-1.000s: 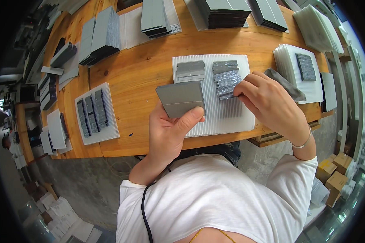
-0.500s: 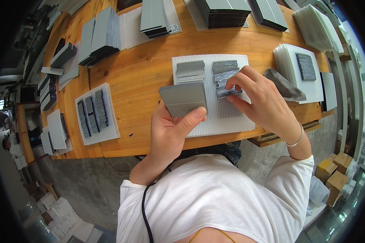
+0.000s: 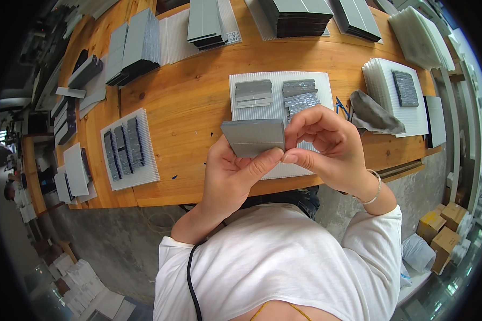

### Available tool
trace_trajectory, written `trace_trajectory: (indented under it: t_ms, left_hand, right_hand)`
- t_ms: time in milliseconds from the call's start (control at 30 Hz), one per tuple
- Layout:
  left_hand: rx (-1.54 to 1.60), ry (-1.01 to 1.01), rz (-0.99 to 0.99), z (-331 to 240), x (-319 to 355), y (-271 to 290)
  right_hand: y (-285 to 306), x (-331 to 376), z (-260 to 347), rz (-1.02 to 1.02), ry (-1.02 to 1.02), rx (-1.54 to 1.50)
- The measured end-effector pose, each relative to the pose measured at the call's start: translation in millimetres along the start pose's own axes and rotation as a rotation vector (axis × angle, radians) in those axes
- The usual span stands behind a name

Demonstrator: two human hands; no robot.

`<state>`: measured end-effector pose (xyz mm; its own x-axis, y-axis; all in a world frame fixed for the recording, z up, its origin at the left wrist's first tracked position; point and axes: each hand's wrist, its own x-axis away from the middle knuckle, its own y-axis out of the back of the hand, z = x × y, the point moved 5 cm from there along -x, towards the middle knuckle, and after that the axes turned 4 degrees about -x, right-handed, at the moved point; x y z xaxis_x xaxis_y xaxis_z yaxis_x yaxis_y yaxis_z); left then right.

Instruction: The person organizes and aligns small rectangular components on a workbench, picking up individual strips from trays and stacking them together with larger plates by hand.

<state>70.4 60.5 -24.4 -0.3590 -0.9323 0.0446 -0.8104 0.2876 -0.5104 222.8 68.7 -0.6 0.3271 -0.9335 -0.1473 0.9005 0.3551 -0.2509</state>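
My left hand is closed around a small stack of thin grey rectangular pieces, thumb on its near face. My right hand is at the stack's right edge, thumb and fingertips pinched there; whether one piece is between them is hidden. Beyond both hands lies a white corrugated plastic sheet. On it, a grey fanned pile sits at the left, and an overlapping row of shiny dark strips at the right, partly covered by my right hand.
A dark grey cloth and blue scraps lie to the right. Beside them stands a stack of white corrugated sheets topped by a dark block. Another white sheet with dark strips is at left. Grey stacks line the far side.
My right hand has moved left and nearer, from the shiny strips to the right edge of the held stack. My left hand has shifted the stack slightly right and nearer. Blue scraps now show.
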Motion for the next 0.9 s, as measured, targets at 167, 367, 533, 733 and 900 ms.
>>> trace_trajectory:
  t_ms: [167,367,533,733,900]
  left_hand:
    - [-0.125,-0.066,-0.059,-1.4,1.6,-2.1]
    - [-0.614,-0.300,-0.105,-13.1,4.2,-2.5]
    - [-0.493,-0.223,-0.155,-9.2,4.2,-1.6]
    - [-0.481,-0.227,-0.126,-9.8,4.2,-4.3]
    - [-0.384,-0.164,-0.093,-6.6,3.3,-3.7]
  right_hand:
    - [1.2,0.5,-0.2,-0.070,-0.016,-0.041]
    - [6.7,1.8,-1.8,-0.032,0.002,0.066]
    - [6.6,2.6,-2.8,-0.041,-0.054,0.001]
    - [6.0,6.4,-3.0,-0.044,-0.081,-0.074]
    - [7.3,10.4,-1.5,-0.062,-0.162,-0.108]
